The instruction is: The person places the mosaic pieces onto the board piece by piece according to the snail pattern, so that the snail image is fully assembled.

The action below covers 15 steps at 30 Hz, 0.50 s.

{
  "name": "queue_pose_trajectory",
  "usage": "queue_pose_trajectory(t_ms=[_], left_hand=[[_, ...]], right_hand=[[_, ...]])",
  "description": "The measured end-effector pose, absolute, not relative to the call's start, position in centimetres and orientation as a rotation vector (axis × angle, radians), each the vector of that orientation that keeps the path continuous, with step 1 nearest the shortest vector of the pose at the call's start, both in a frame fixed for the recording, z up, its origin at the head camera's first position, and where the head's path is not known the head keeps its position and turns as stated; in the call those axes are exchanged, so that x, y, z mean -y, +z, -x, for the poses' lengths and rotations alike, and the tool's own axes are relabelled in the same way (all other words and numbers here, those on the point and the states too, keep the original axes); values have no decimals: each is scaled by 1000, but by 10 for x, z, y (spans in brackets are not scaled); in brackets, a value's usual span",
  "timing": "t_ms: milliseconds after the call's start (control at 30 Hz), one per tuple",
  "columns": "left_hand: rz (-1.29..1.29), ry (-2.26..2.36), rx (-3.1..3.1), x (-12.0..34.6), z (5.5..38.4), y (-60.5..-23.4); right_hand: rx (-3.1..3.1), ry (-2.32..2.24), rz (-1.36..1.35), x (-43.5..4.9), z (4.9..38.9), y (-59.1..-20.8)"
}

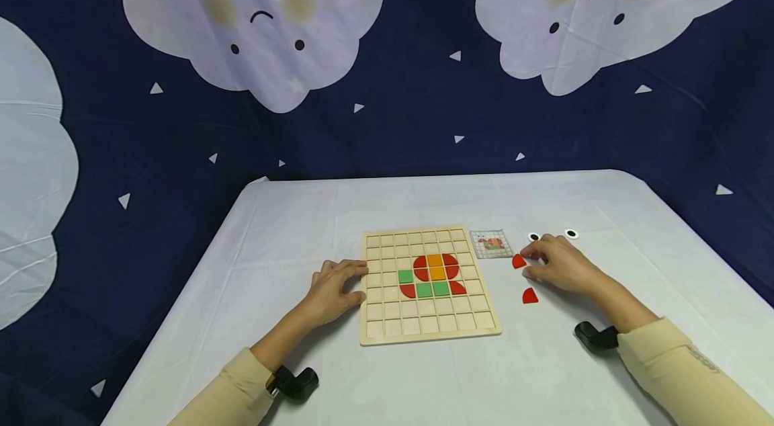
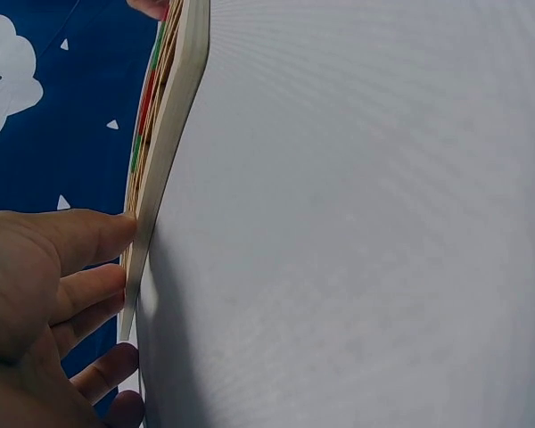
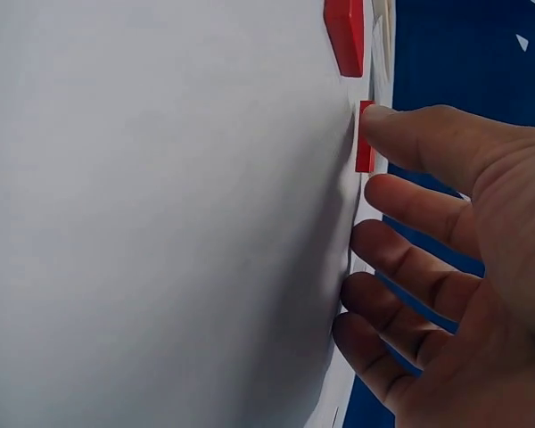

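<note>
At the left edge of a wooden grid board rests my left hand, thumb and fingertips against the frame. In the left wrist view its fingers touch the board's side. Red, orange and green pieces sit in the middle cells of the board. My right hand is right of the board, its fingers spread and lightly bent beside a red quarter-circle piece. In the right wrist view the thumb overlaps that piece. A second red piece lies nearer to me.
A small printed card with a coloured grid picture lies against the board's right side. Two white discs with black centres, a left one and a right one, lie behind my right hand. A white cloth covers the table.
</note>
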<state>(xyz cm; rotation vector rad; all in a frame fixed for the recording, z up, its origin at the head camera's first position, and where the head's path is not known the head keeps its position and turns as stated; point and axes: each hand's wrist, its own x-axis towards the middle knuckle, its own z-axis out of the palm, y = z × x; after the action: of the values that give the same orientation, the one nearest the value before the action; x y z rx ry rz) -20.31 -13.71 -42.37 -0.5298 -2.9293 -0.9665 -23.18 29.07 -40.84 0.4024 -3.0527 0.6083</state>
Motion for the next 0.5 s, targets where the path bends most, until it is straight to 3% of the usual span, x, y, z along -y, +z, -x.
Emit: queue_pose_trajectory(t_ms=[500], left_hand=[[530,-970,2927,137,204,-425]], right_hand=[[2986,636,-508,-302,192,-410]])
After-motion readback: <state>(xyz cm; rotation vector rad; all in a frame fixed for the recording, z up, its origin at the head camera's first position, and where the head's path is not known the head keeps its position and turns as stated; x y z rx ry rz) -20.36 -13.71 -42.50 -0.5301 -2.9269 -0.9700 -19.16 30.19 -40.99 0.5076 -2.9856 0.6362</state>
